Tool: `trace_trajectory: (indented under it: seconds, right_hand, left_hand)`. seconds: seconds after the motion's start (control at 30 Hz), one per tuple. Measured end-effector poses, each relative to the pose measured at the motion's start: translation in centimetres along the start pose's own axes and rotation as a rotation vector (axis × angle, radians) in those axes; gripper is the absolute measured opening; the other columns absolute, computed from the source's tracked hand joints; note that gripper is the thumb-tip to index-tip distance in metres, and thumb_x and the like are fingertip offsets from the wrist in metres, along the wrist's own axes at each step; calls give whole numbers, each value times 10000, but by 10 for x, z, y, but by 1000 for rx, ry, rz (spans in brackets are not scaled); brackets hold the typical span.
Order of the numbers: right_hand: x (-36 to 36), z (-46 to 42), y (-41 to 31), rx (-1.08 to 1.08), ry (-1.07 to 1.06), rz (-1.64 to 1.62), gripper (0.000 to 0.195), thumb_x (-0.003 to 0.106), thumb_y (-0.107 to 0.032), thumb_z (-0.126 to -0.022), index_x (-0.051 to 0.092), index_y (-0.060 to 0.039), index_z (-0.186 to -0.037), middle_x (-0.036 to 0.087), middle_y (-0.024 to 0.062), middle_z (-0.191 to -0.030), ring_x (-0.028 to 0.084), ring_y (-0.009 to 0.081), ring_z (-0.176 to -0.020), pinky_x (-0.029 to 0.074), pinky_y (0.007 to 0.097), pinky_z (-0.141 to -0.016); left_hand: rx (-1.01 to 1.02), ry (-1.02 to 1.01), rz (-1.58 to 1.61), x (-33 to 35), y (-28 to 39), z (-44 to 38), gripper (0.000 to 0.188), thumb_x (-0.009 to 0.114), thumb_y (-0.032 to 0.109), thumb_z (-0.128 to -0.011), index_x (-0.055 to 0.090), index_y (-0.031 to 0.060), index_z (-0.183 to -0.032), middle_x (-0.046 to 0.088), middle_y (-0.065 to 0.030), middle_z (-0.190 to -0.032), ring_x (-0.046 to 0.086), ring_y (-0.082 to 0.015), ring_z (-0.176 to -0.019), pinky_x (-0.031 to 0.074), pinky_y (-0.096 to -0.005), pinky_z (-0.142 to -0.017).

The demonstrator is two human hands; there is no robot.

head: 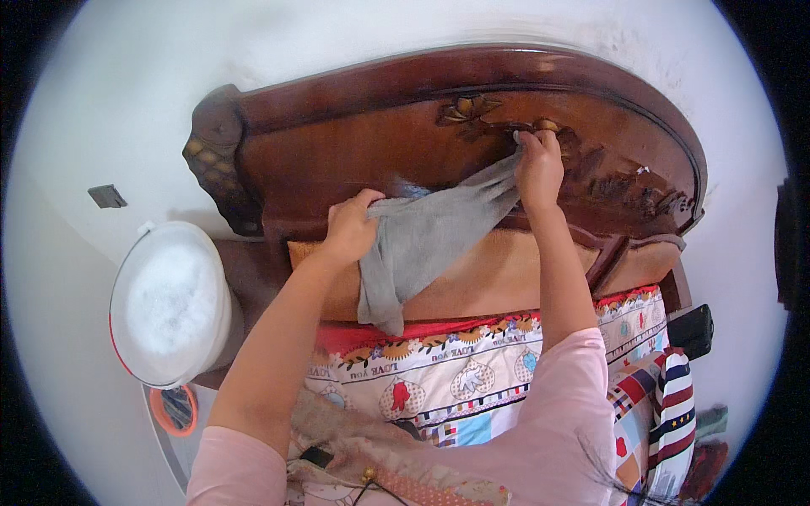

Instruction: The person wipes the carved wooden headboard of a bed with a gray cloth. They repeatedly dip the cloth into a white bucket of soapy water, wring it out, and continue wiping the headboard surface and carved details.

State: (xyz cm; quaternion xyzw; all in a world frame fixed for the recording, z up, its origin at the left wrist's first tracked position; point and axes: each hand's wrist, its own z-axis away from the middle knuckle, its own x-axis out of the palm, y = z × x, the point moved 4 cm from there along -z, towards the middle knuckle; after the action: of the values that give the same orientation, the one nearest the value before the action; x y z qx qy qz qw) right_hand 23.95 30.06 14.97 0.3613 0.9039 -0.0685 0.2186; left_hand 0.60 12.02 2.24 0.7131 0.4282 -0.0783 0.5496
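A grey cloth (436, 237) is stretched between my two hands in front of a carved dark wooden headboard (354, 148). My left hand (353, 224) grips the cloth's upper left part, and a loose end hangs below it over the headboard's tan padded panel (481, 278). Higher and to the right, my right hand (540, 167) pinches the other end close to the carved flowers (468, 109). The cloth slants upward from left to right. Whether it touches the wood cannot be told.
A white bucket (221, 335) of foamy water stands at the left, beside an orange-rimmed round object (174, 411). A patterned bedsheet (471, 376) covers the bed below the headboard. A striped pillow (674, 411) and a black object (691, 331) lie at the right.
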Motion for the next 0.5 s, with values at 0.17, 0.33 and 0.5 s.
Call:
trace_trajectory:
  seconds: [0.17, 0.33, 0.5]
  right_hand:
    - [-2, 0, 3, 14, 9, -58, 228, 592, 8, -778, 691, -50, -975, 593, 135, -912, 600, 343, -828, 500, 417, -721]
    - [8, 2, 10, 194, 55, -215, 182, 647, -33, -779, 671, -50, -958, 619, 150, -927, 611, 358, -850, 494, 415, -758]
    - [3, -6, -4, 102, 130, -204, 185, 619, 16, -773, 595, -28, -952, 584, 172, -911, 587, 381, -852, 488, 426, -743]
  left_hand:
    - [12, -4, -53, 1, 2, -2, 367, 574, 27, -807, 586, 54, -1172, 658, -207, -1060, 628, -370, -999, 467, -407, -904]
    - [-1, 10, -49, -1, -2, 0, 383, 578, 27, -783, 589, 59, -1164, 655, -207, -1065, 612, -388, -1015, 452, -411, -916]
    - [0, -10, -45, -1, 4, 1, 371, 584, 34, -766, 595, 52, -1136, 646, -211, -1075, 587, -390, -1056, 418, -414, -951]
